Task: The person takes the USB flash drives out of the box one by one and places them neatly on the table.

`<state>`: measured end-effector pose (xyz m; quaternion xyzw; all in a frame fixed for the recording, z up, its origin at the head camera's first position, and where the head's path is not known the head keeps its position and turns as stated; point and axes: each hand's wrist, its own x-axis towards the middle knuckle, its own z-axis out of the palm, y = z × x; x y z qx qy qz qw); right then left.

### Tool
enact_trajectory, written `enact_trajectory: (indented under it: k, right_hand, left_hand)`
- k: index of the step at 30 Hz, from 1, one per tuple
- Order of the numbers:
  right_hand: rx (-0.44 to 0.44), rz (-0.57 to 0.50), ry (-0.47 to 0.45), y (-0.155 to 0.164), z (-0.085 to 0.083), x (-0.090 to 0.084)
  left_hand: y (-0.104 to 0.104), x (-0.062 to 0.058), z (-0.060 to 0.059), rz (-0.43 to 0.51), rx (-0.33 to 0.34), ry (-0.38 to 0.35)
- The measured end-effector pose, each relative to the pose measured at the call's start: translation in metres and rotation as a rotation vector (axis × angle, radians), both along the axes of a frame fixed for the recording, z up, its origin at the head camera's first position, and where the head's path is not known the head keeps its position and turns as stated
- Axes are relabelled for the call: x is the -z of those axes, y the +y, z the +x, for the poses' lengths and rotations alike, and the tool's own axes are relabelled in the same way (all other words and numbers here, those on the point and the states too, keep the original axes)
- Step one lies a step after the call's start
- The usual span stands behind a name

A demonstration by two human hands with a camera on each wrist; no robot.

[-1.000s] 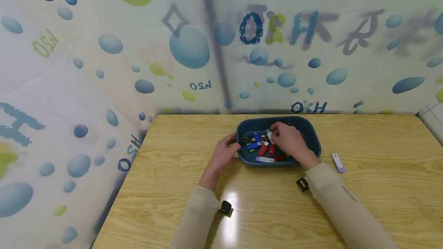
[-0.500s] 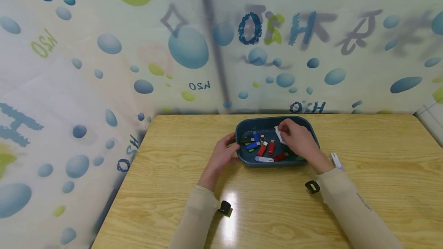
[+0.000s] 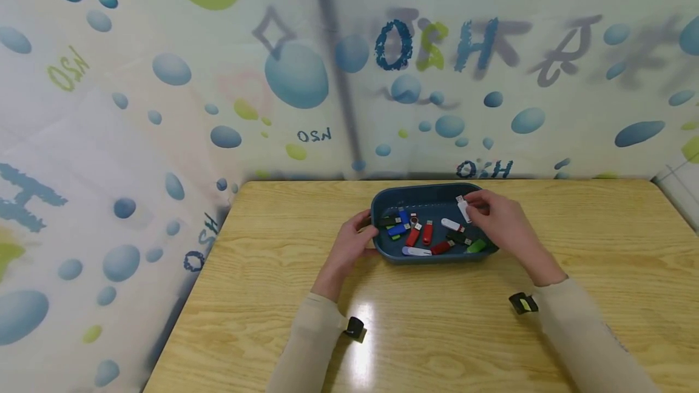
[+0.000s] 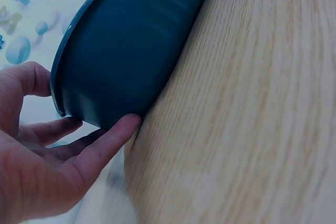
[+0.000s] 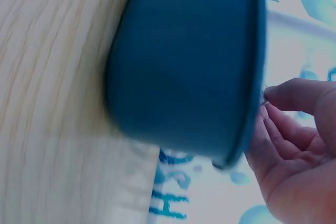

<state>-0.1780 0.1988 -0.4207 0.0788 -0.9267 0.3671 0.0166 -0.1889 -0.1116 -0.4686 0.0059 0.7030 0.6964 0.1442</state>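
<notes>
A right hand (image 3: 508, 226) pinches a white USB stick (image 3: 464, 210) over a dark-blue bin (image 3: 426, 260); the left hand (image 3: 351, 240), fingers loosely spread, touches the bin's left end.

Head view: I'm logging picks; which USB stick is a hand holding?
The slim white USB stick pinched by the right hand; other visible sticks lie unheld in the dark blue plastic bin.

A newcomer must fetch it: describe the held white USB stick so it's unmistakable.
On the wooden table sits a dark blue bin of USB sticks. At its right end, the right hand pinches a white stick, plug pointing toward the patterned backdrop. Unlike its neighbours lying in the bin, only this one is held.
</notes>
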Motion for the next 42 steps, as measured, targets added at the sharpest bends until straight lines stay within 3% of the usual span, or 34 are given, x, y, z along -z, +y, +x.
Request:
enact_trajectory:
  k: [10,22,35,42]
  right_hand:
    - [0.081,0.004,-0.012,0.047,0.023,-0.011]
    - [0.125,0.089,-0.012,0.096,0.039,0.006]
    - [0.057,0.223,-0.227,0.134,0.041,0.030]
    - [0.049,0.256,-0.249,0.137,0.040,0.037]
  left_hand:
    - [0.001,-0.002,0.001,-0.002,-0.008,0.007]
    - [-0.001,-0.002,0.001,-0.006,-0.005,-0.001]
    - [0.000,0.000,0.000,-0.011,-0.004,-0.001]
    - [0.000,-0.001,0.000,-0.022,-0.005,0.002]
